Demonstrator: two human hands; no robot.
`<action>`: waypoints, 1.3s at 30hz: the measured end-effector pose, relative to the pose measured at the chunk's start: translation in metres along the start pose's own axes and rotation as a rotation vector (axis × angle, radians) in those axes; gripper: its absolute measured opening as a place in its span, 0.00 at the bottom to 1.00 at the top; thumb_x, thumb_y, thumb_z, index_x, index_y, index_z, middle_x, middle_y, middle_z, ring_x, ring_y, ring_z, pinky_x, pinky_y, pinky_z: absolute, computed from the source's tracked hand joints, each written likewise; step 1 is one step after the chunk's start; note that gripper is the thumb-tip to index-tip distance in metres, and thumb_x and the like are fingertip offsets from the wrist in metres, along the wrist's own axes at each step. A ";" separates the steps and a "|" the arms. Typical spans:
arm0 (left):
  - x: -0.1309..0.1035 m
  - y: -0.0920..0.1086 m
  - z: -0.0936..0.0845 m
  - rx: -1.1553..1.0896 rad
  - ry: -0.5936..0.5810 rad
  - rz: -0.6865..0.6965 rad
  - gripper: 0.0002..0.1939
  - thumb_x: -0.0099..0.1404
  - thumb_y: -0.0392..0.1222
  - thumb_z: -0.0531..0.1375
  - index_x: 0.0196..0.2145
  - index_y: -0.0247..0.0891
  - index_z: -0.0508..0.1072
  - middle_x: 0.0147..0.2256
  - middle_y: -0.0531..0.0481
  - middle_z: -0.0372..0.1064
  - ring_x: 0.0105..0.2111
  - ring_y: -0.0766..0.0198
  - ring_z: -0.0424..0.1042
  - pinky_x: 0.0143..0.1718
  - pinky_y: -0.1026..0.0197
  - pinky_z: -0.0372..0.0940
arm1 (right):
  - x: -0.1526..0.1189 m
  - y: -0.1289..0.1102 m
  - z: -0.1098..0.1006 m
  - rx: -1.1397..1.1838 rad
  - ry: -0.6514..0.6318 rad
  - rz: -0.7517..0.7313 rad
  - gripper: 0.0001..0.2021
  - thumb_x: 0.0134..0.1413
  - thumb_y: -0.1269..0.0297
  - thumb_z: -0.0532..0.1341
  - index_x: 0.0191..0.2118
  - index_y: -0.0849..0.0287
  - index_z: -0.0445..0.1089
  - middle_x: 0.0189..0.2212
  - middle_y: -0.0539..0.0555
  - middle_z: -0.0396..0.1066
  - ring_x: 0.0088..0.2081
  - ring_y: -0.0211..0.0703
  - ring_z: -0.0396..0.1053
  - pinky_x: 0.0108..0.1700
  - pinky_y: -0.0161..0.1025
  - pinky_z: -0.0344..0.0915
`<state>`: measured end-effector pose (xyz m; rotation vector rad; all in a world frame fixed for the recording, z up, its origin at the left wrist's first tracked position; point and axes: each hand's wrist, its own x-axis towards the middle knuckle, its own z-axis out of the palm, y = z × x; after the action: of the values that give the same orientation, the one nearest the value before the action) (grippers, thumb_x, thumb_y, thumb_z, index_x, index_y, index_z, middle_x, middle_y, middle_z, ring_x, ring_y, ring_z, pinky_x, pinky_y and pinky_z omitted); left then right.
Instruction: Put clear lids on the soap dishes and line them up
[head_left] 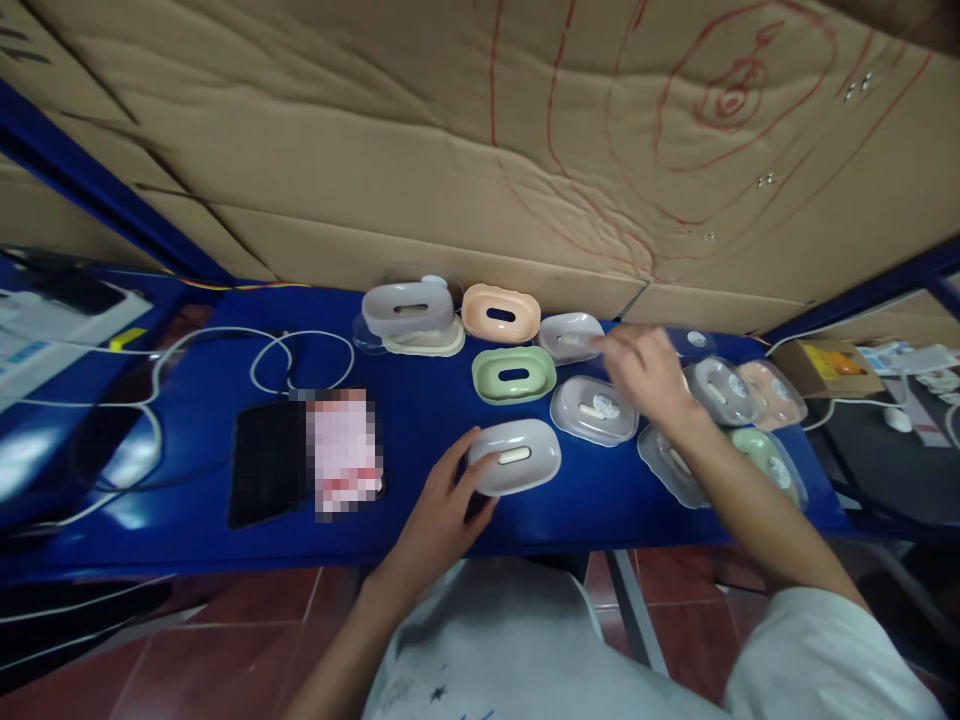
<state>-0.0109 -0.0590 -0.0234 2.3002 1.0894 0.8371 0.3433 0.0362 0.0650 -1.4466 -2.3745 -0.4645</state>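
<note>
My left hand point(450, 490) grips the near side of a pale grey soap dish point(540, 460), thumb on its top and fingers along its rim. A whitish oval piece point(514, 455) sits in the dish's middle slot. Farther back, my right hand point(649, 375) has its fingers pinched at the right edge of another grey soap dish point(570, 325). Blur hides whether something small is between those fingertips. Between the hands lie a green soap dish point(487, 382) with an open slot and a grey dish under a clear labelled cover point(574, 420).
At the back are an orange soap dish point(480, 308) and stacked grey and cream dishes point(375, 305). Several covered dishes point(724, 390) lie right, partly behind my right forearm. A black tablet-like object point(266, 465), a blurred-out phone point(343, 450) and white cables point(259, 350) lie left. Cardboard point(375, 150) rises behind.
</note>
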 end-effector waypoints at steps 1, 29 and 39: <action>0.000 0.001 0.001 -0.041 0.014 -0.042 0.32 0.75 0.35 0.61 0.72 0.46 0.58 0.73 0.35 0.51 0.72 0.44 0.60 0.69 0.38 0.66 | 0.001 -0.022 -0.004 0.049 0.014 -0.145 0.18 0.74 0.67 0.53 0.63 0.50 0.71 0.53 0.57 0.77 0.56 0.51 0.72 0.58 0.50 0.69; 0.007 -0.014 0.004 -0.106 -0.064 -0.191 0.48 0.70 0.40 0.68 0.77 0.55 0.45 0.70 0.39 0.56 0.71 0.43 0.59 0.71 0.35 0.59 | -0.062 -0.130 0.031 0.266 -0.257 -0.290 0.37 0.69 0.63 0.66 0.77 0.52 0.52 0.76 0.64 0.53 0.77 0.62 0.50 0.75 0.72 0.53; 0.009 -0.020 0.002 -0.112 -0.069 -0.162 0.47 0.70 0.43 0.69 0.76 0.56 0.47 0.70 0.39 0.57 0.70 0.43 0.61 0.70 0.35 0.59 | -0.051 -0.110 0.027 0.381 -0.293 -0.320 0.39 0.66 0.61 0.70 0.76 0.45 0.55 0.77 0.61 0.52 0.78 0.58 0.48 0.75 0.65 0.55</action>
<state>-0.0154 -0.0406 -0.0339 2.1018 1.1505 0.7319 0.2646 -0.0399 0.0066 -1.0260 -2.7452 0.1423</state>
